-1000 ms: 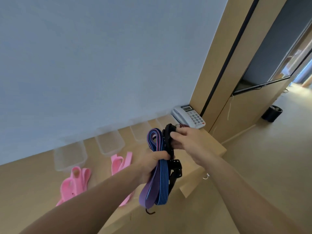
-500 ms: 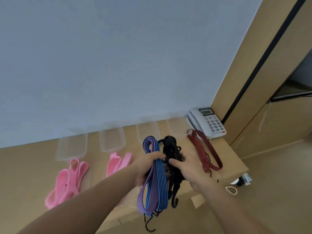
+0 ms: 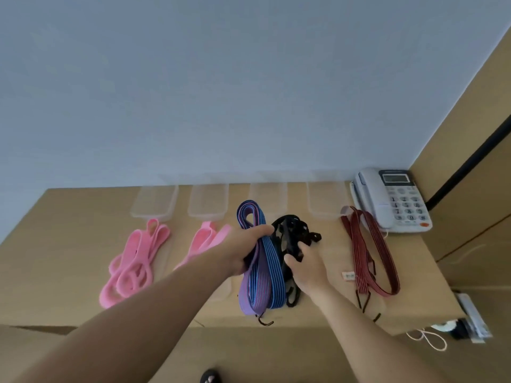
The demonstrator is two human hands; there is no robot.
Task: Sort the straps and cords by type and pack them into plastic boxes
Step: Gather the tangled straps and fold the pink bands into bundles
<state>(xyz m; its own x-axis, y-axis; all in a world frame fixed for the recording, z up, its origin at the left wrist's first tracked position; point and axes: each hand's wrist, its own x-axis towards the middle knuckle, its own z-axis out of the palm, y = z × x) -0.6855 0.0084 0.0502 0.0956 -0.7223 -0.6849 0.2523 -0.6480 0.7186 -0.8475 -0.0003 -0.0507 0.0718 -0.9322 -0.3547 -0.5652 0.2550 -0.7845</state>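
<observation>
My left hand [image 3: 243, 250] grips a folded bundle of blue and purple striped straps [image 3: 261, 272] with dark hooks hanging at its lower end. Right beside it, my right hand [image 3: 304, 266] holds a tangled black cord [image 3: 290, 233]. Both bundles hang low over the middle of the wooden table [image 3: 69, 225]. Two pink strap bundles [image 3: 135, 261] [image 3: 206, 240] lie to the left. A dark red striped strap [image 3: 370, 250] lies to the right. Several clear plastic boxes [image 3: 154, 201] stand in a row along the wall, with nothing visible in them.
A white desk telephone [image 3: 392, 200] sits in the table's far right corner. A small white tag [image 3: 349, 276] lies near the red strap. A wooden panel with a black strip [image 3: 470, 161] rises at right. Cables and a power strip [image 3: 470, 313] hang off the right edge.
The view has swung down and left onto the table. Both hands have brought the striped straps and the black cord lower, down to the tabletop, with the same grip.
</observation>
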